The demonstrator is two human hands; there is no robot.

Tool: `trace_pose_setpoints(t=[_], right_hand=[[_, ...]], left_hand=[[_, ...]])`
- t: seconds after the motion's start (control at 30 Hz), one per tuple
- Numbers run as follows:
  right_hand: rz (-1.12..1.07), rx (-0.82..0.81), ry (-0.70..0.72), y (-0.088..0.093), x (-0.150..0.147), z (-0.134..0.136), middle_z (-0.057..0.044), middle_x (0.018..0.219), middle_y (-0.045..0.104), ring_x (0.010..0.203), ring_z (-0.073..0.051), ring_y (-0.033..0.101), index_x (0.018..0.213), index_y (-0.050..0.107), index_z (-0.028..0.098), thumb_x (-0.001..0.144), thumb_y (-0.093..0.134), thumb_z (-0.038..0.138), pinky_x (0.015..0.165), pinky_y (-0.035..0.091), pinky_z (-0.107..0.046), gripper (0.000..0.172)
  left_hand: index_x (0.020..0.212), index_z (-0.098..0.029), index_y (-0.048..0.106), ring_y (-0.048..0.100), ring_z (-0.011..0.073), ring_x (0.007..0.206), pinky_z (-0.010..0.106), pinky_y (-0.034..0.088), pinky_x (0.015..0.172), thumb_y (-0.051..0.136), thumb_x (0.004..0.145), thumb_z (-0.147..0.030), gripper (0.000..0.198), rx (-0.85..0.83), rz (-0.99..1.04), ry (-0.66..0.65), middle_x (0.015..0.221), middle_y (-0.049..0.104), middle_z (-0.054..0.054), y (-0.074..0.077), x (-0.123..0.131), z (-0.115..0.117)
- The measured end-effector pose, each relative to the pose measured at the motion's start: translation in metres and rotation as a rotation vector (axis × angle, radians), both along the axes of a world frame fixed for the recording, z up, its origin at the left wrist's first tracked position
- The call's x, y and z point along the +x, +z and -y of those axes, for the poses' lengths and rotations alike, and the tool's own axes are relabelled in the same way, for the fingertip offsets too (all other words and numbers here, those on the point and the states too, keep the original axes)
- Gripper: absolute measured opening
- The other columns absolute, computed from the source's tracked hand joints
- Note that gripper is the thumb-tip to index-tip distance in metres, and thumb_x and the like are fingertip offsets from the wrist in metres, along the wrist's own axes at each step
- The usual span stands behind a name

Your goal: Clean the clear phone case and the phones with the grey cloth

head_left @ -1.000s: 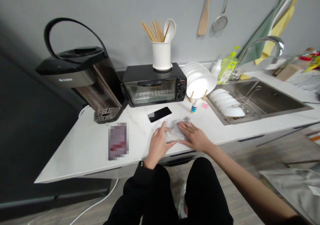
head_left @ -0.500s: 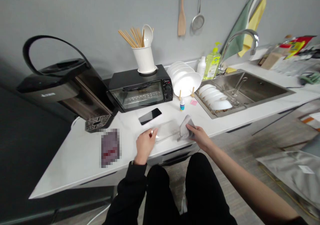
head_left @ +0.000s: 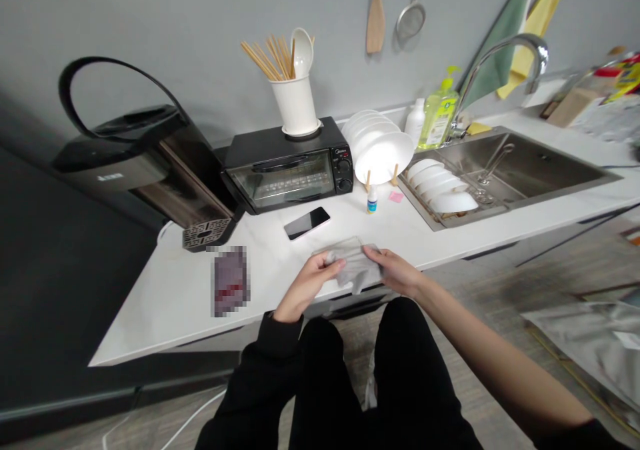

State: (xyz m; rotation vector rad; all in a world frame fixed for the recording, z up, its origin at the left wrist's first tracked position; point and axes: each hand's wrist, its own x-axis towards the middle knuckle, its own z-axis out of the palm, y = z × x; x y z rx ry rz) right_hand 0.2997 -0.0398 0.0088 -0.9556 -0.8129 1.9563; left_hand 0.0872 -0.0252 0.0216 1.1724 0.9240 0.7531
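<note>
A clear plastic bag (head_left: pixel 353 262) with a grey cloth inside it is held just above the front edge of the white counter (head_left: pixel 175 290). My left hand (head_left: pixel 306 285) pinches the bag's left end, fingers closed on it. My right hand (head_left: pixel 395 272) grips the bag's right side from above. A black phone (head_left: pixel 307 223) lies on the counter just behind the bag. A small dropper bottle (head_left: pixel 372 200) stands further back.
A black toaster oven (head_left: pixel 285 170) carries a white utensil holder (head_left: pixel 296 103). At the left stands a dark appliance (head_left: pixel 145 163) with its lid up. White plates (head_left: pixel 380 153), bowls (head_left: pixel 443 187) and a sink (head_left: pixel 525 167) with faucet fill the right. A blurred packet (head_left: pixel 230 282) lies left.
The bag was pressed flat on the counter under both hands, then stretched out; now both hands have lifted it together off the surface near the counter's edge.
</note>
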Motion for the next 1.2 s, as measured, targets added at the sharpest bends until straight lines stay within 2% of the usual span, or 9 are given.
trace_pose_setpoints(t=[0.3, 0.37, 0.53, 0.67, 0.8, 0.87, 0.93, 1.07, 1.2], right_hand=[[0.019, 0.023, -0.073, -0.015, 0.001, 0.0, 0.002, 0.063, 0.07, 0.056, -0.013, 0.063, 0.073, 0.071, 0.019, 0.073, 0.086, 0.061, 0.06, 0.05, -0.024, 0.044], [0.029, 0.022, -0.062, -0.014, 0.0, 0.0, 0.002, 0.062, 0.068, 0.055, -0.013, 0.062, 0.073, 0.071, 0.019, 0.074, 0.086, 0.061, 0.06, 0.05, -0.025, 0.044], [0.141, 0.073, -0.072, -0.018, -0.005, -0.003, -0.003, 0.075, 0.075, 0.076, -0.021, 0.07, 0.082, 0.076, 0.02, 0.076, 0.082, 0.064, 0.074, 0.056, -0.033, 0.045], [0.219, 0.18, -0.243, -0.022, -0.016, -0.013, -0.003, 0.084, 0.077, 0.101, -0.025, 0.069, 0.076, 0.076, 0.023, 0.07, 0.085, 0.063, 0.094, 0.053, -0.035, 0.042], [0.274, 0.249, -0.334, -0.01, -0.006, -0.018, -0.005, 0.085, 0.076, 0.099, -0.028, 0.069, 0.08, 0.076, 0.023, 0.074, 0.077, 0.072, 0.09, 0.055, -0.039, 0.049], [0.471, 0.416, -0.405, 0.0, 0.008, -0.018, -0.005, 0.081, 0.074, 0.093, -0.029, 0.069, 0.083, 0.075, 0.022, 0.086, 0.066, 0.071, 0.087, 0.055, -0.041, 0.05], [0.791, 0.654, -0.434, 0.005, 0.019, -0.02, -0.007, 0.079, 0.073, 0.089, -0.03, 0.07, 0.084, 0.074, 0.022, 0.097, 0.055, 0.065, 0.087, 0.055, -0.042, 0.049], [1.239, 1.076, -0.051, -0.011, -0.009, -0.025, -0.016, 0.115, 0.077, 0.115, -0.035, 0.069, 0.114, 0.075, 0.018, 0.105, 0.045, 0.05, 0.105, 0.051, -0.05, 0.044], [1.275, 1.301, 0.233, -0.033, -0.063, -0.019, -0.02, 0.155, 0.053, 0.147, -0.035, 0.048, 0.152, 0.051, 0.011, 0.103, 0.051, 0.054, 0.124, 0.035, -0.055, 0.065]], left_hand=[[0.083, -0.012, 0.074, 0.047, 0.008, 0.048, 0.022, 0.038, 0.053, 0.081, 0.076, -0.061, 0.05, 0.05, -0.023, 0.207, 0.052, 0.056, -0.004, -0.013, -0.029, -0.01], [0.09, -0.011, 0.076, 0.047, 0.0082, 0.047, 0.022, 0.037, 0.053, 0.082, 0.075, -0.059, 0.05, 0.062, -0.033, 0.205, 0.051, 0.056, -0.004, -0.013, -0.033, -0.013], [0.121, -0.012, 0.075, 0.047, 0.0092, 0.049, 0.024, 0.038, 0.054, 0.073, 0.085, -0.055, 0.055, 0.17, -0.102, 0.148, 0.059, 0.058, -0.004, -0.01, -0.041, -0.019], [0.129, -0.013, 0.071, 0.053, 0.0116, 0.053, 0.025, 0.043, 0.056, 0.067, 0.091, -0.053, 0.056, 0.246, -0.186, 0.116, 0.062, 0.058, -0.003, -0.011, -0.044, -0.027], [0.141, -0.02, 0.063, 0.068, 0.0231, 0.099, 0.035, 0.053, 0.09, 0.065, 0.095, -0.044, 0.052, 0.546, -0.424, 0.183, 0.103, 0.072, 0.006, -0.018, -0.05, -0.027], [0.154, -0.025, 0.048, 0.055, 0.0306, 0.132, 0.046, 0.044, 0.112, 0.076, 0.087, -0.042, 0.075, 0.703, -0.593, 0.203, 0.14, 0.062, 0.011, -0.026, -0.054, -0.022], [0.164, -0.026, 0.029, 0.044, 0.0352, 0.144, 0.052, 0.036, 0.12, 0.085, 0.078, -0.042, 0.104, 0.77, -0.716, 0.163, 0.157, 0.049, 0.015, -0.037, -0.057, -0.017], [0.168, -0.029, 0.007, 0.052, 0.0323, 0.136, 0.05, 0.041, 0.116, 0.083, 0.082, -0.035, 0.115, 0.818, -0.74, 0.096, 0.147, 0.059, 0.012, -0.052, -0.058, -0.014], [0.168, -0.027, 0.007, 0.057, 0.0326, 0.131, 0.048, 0.046, 0.11, 0.083, 0.081, -0.028, 0.116, 0.817, -0.777, 0.082, 0.143, 0.06, 0.015, -0.053, -0.059, -0.016]])
